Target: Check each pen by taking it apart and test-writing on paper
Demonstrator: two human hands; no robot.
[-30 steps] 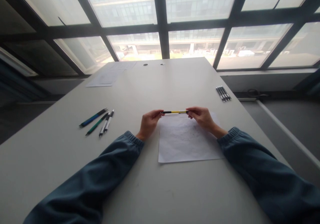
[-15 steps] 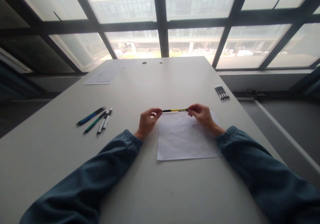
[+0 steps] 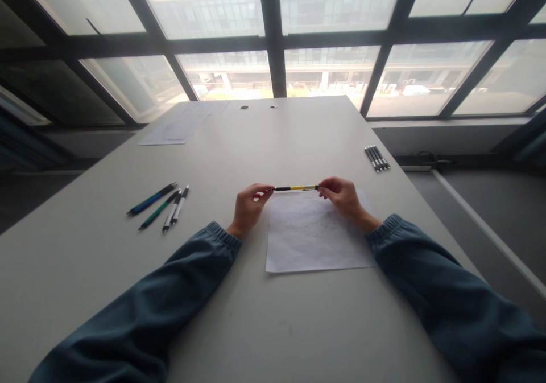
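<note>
A yellow and black pen point(image 3: 296, 188) is held level between my two hands, over the far edge of a white sheet of paper point(image 3: 315, 241). My left hand point(image 3: 249, 206) pinches its black end with thumb and fingertips. At the other end, my right hand point(image 3: 342, 196) has its fingers closed on the pen's tip. Faint marks show on the sheet, and my right wrist and sleeve cover part of its right side.
To the left on the white table point(image 3: 256, 320) lie a blue pen point(image 3: 152, 199), a green pen point(image 3: 157, 212) and two white pens point(image 3: 176, 208). Several black-and-white pens point(image 3: 377, 159) lie side by side near the right edge. Papers point(image 3: 173, 127) rest at the far left, before the windows.
The whole view has shifted very slightly. Both hands keep the same grip on the pen, and nothing else has visibly moved.
</note>
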